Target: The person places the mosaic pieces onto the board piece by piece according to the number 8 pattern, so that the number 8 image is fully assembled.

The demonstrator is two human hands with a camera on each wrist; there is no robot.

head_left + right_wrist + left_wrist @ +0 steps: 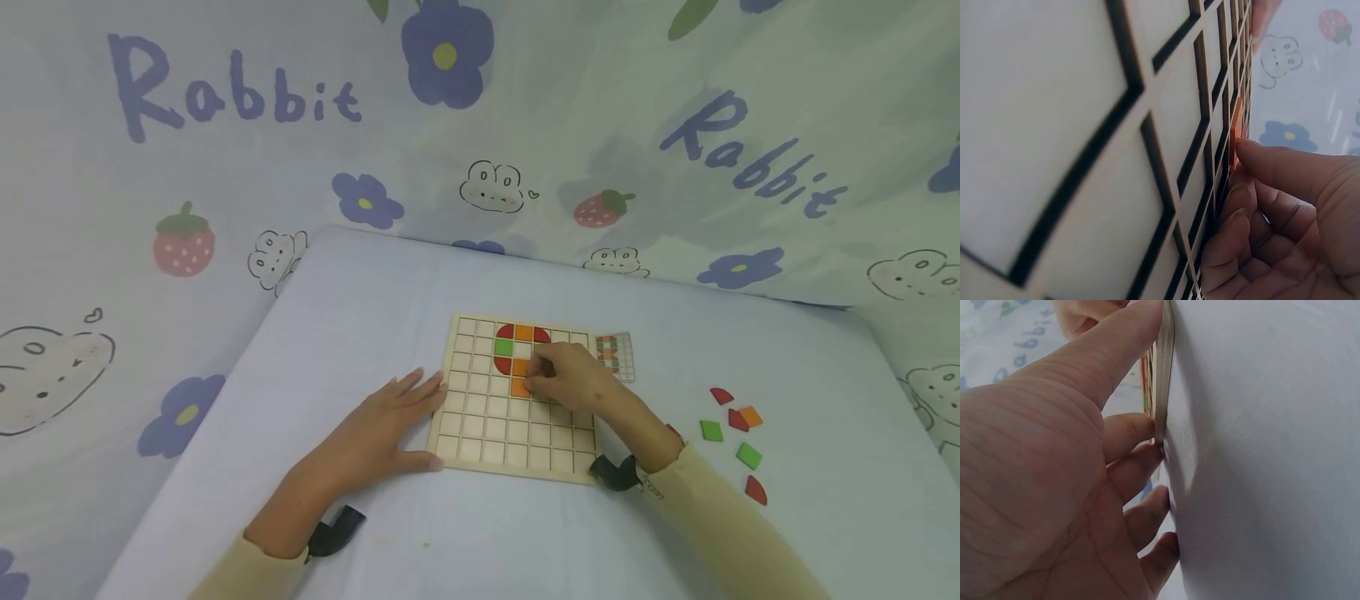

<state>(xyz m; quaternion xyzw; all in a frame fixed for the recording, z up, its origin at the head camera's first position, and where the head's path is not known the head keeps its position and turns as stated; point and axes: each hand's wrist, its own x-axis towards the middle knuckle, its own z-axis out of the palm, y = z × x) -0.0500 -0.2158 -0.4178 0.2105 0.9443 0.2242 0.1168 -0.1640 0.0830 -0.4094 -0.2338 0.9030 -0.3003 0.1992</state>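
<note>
A wooden grid board [497, 429] lies on the white-covered table. My left hand [375, 433] rests at its left side, fingers spread, with the thumb and fingertips against the edge; the left wrist view shows the thumb [1116, 347] along the wooden rim. My right hand [573, 375] is over the board and pinches an orange square tile [520, 387], which stands out above the grid in the right wrist view. Just above it sits another orange tile [520, 367]. Near the top are a green square tile [503, 347], red quarter-round tiles [505, 332] and an orange tile [524, 332].
A small pattern card [626, 358] lies at the board's right edge, partly behind my right hand. Farther right are loose pieces: green squares [712, 431], an orange square [751, 417] and several red quarter-rounds [756, 490]. A printed cloth [285, 167] hangs behind the table.
</note>
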